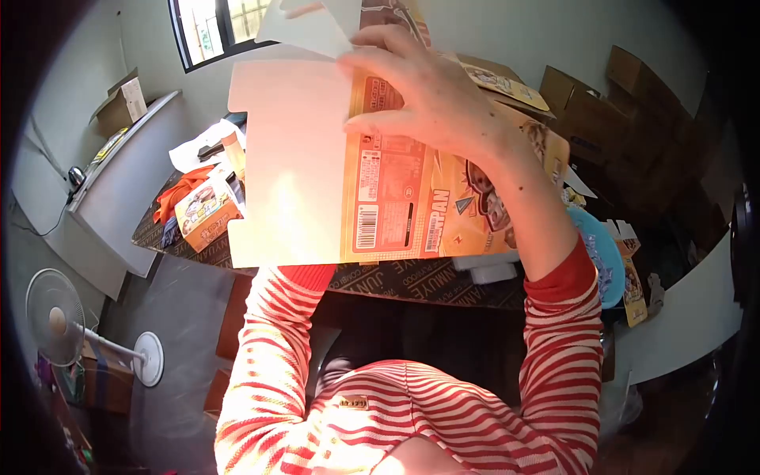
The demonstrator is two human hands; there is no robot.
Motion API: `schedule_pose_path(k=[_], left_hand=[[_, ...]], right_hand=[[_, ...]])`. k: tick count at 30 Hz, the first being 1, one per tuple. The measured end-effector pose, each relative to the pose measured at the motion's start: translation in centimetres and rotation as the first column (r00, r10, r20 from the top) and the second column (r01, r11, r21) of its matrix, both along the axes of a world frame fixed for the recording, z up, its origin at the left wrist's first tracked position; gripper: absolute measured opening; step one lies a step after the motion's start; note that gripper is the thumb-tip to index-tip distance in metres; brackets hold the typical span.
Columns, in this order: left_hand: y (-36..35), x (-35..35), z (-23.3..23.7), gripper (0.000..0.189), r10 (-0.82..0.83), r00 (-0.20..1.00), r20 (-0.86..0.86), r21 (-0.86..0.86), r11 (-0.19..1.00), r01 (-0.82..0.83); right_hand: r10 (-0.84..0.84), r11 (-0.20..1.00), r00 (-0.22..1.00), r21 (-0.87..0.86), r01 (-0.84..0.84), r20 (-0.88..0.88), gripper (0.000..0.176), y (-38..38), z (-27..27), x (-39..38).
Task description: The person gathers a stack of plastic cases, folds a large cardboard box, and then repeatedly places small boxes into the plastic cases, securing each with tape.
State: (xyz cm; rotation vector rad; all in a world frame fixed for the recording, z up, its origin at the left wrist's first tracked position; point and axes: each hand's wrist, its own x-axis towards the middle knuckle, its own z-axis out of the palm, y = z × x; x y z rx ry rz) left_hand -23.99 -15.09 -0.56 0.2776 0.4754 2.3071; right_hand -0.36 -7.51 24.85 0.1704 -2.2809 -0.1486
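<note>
A large printed carton sheet (388,198), orange and yellow with a barcode and a broad white flap on its left, is held up in front of my chest. My right hand (431,95) reaches across its upper part, thumb and fingers apart on either side of the carton's top edge area, gripping it. My left hand is hidden behind the sheet; only the striped sleeve with its red cuff shows below. Above, a white flap tilts up toward the window. On the table to the left stands a folded orange printed box (207,207).
The dark printed table (396,283) bears a blue basin (599,257) at right, a white container (492,273) and an orange cloth (184,190). Cardboard boxes (590,119) are stacked behind. A white fan (57,318) stands at lower left, near a white counter (131,174).
</note>
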Motion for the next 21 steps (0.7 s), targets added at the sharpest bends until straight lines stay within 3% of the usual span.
schedule_pose_path(k=[2, 3, 5, 13, 21], left_hand=[[-2.6, -0.4, -2.2, 0.057, 0.059, 0.998, 0.012, -0.071, 0.996, -0.058], [-3.8, -0.9, -3.1, 0.057, 0.088, 0.996, 0.013, -0.100, 0.991, -0.086], [-6.2, -2.1, -4.1, 0.055, 0.154, 0.988, -0.017, -0.143, 0.977, -0.155], [-14.2, -7.9, -1.8, 0.049, 0.328, 0.923, -0.198, -0.194, 0.910, -0.365], [-15.1, -6.1, 1.1, 0.044, 0.338, 0.895, -0.293, -0.103, 0.919, -0.381]], right_hand=[[0.036, 0.996, 0.996, -0.081, -0.029, 0.085, 0.066, -1.8, 0.4, 1.2], [0.127, 0.990, 0.992, -0.056, -0.128, -0.020, 0.050, -1.8, 0.1, 0.9], [0.168, 0.983, 0.983, -0.056, -0.173, -0.077, 0.047, -2.0, -0.6, 0.8], [0.158, 0.939, 0.979, -0.288, -0.189, -0.128, 0.037, -5.0, -2.9, 4.6], [0.294, 0.804, 0.945, -0.497, -0.325, -0.142, 0.028, -7.0, -4.9, 12.3]])
